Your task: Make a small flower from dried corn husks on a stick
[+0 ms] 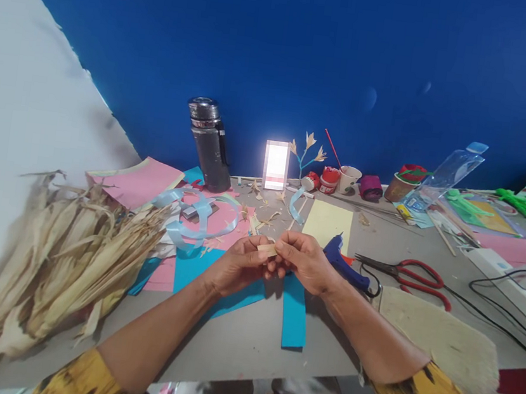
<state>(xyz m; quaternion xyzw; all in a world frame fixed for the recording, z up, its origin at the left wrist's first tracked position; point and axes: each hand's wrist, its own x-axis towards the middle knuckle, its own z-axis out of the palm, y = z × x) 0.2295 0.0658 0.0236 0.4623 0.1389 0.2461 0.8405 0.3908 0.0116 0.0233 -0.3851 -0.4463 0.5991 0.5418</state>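
A small pale strip of dried corn husk [266, 249] is pinched between the fingers of both my hands, above the middle of the table. My left hand [246, 259] grips it from the left, thumb on top. From the right, my right hand [306, 256] holds its other end with thumb and fingertips. Under my hands lie a blue paper sheet [219, 281] and a blue paper strip [294, 316]. A blue glue gun [345, 265] rests just right of my right hand. Behind stands a stem with husk flowers [304, 154].
A big bundle of dried corn husks [68, 256] lies at the left, below a dark thermos [209, 146]. Red-handled scissors [414, 276], a white power strip [511, 285] and cables are at the right. Paint jars [329, 179], a paper cup [349, 180] and a plastic bottle [450, 175] line the wall.
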